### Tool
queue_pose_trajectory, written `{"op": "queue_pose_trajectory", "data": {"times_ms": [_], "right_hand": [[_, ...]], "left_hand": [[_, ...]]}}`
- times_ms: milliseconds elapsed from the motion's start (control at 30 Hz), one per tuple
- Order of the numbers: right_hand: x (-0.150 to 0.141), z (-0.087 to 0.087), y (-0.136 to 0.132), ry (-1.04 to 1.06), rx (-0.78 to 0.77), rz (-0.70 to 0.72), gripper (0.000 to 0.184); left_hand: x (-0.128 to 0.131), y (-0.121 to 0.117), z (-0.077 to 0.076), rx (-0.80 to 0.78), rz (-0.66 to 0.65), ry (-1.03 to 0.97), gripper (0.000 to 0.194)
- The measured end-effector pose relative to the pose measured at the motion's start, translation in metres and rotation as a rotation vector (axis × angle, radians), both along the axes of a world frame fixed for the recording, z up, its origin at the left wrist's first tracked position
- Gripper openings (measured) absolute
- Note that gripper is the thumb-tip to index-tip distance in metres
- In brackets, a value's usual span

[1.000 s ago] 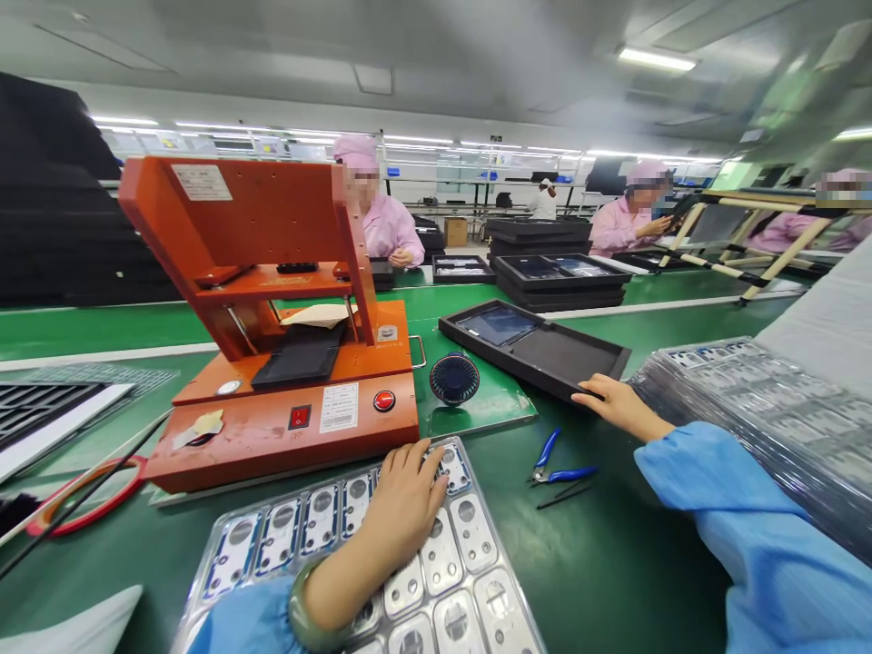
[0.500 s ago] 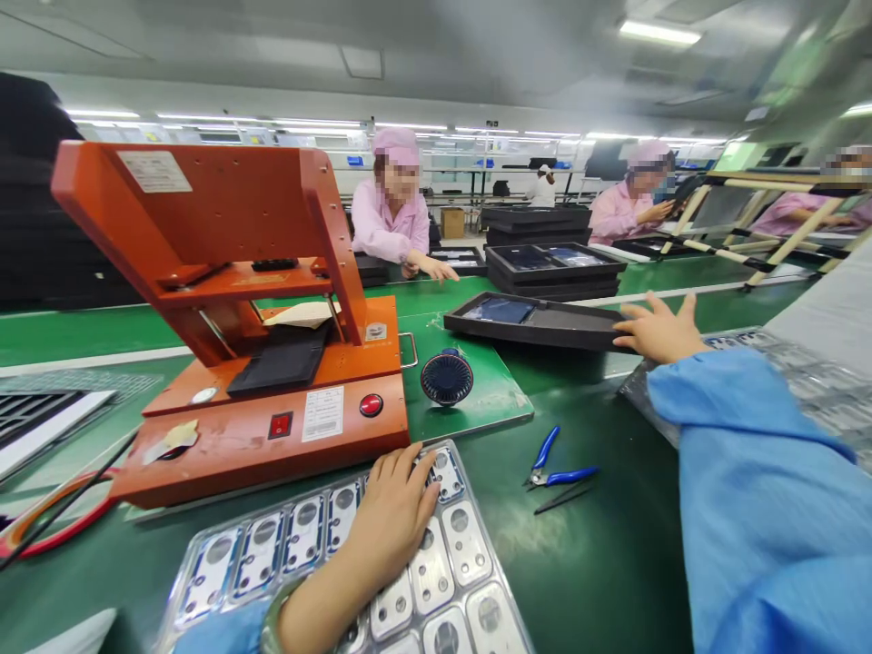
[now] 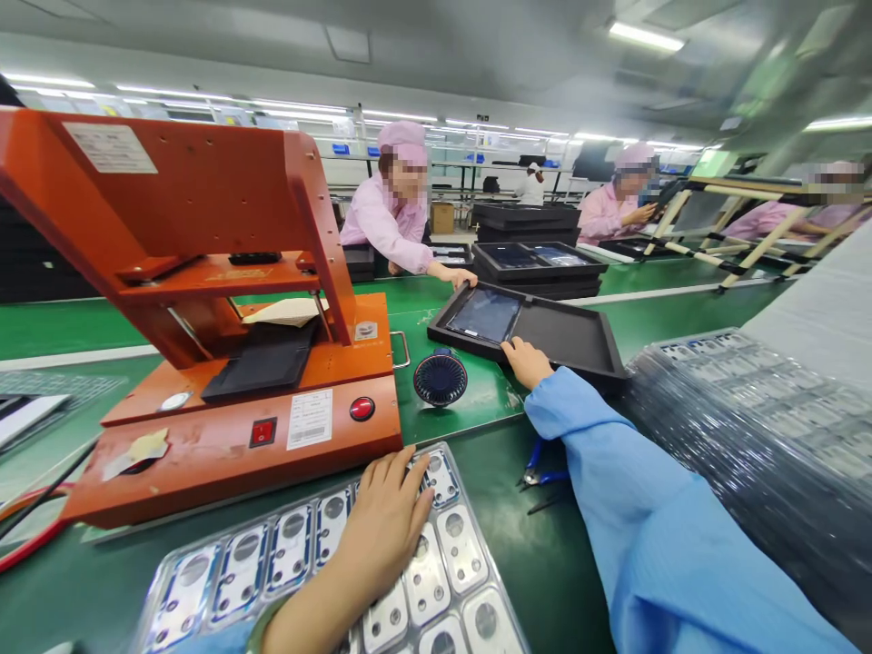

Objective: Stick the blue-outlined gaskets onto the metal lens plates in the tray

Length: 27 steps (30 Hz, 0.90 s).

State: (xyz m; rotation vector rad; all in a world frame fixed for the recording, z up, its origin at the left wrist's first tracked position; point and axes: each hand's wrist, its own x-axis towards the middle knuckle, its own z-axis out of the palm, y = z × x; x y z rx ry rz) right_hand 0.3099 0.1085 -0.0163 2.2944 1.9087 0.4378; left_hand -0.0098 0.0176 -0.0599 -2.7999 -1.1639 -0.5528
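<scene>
My left hand lies flat, fingers stretched, on a clear blister tray of silvery metal plates with round openings. Farther off, my right hand has its fingers over the near rim of a shallow black tray, gripping it. In the tray's left half lies a dark flat panel, like a tablet screen; the right half shows bare. A co-worker's hand touches the tray's far left corner. Blue-handled cutters and dark tweezers lie partly behind my right sleeve.
An orange press machine stands at left, with a small round black fan beside it. Stacked black trays are at the back. Plastic-wrapped blister trays are piled at right, below a tube-frame rack.
My right hand has moved left from the black tray's right end to its near rim. The tray has turned and shifted slightly. The co-worker's hand has reached its corner. My left hand stays put.
</scene>
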Motion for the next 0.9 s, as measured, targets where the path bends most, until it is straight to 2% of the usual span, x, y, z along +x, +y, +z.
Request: {"op": "queue_pose_trajectory", "data": {"times_ms": [133, 233, 433, 533, 600, 700, 900], "right_hand": [[0.007, 0.003, 0.002, 0.023, 0.007, 0.034, 0.032], [0.026, 0.008, 0.003, 0.052, 0.016, 0.015, 0.035], [0.084, 0.018, -0.008, 0.115, -0.015, -0.144, 0.031], [0.099, 0.018, -0.016, 0.119, 0.015, -0.239, 0.027], [0.098, 0.016, -0.019, 0.129, 0.049, -0.235, 0.029], [0.081, 0.009, -0.018, 0.191, 0.055, -0.095, 0.037], [0.017, -0.011, -0.009, 0.295, 0.041, 0.128, 0.051]], "left_hand": [[0.000, 0.001, -0.002, 0.005, 0.006, -0.012, 0.036], [-0.001, 0.000, -0.001, -0.003, 0.001, -0.004, 0.036], [-0.001, -0.002, 0.000, 0.000, 0.008, -0.001, 0.035], [-0.001, -0.002, -0.001, 0.011, 0.006, -0.011, 0.035], [-0.001, -0.003, -0.002, 0.021, 0.004, -0.020, 0.034], [-0.002, -0.003, -0.003, 0.028, 0.001, -0.025, 0.034], [-0.002, -0.002, -0.003, 0.016, -0.002, -0.022, 0.035]]}}
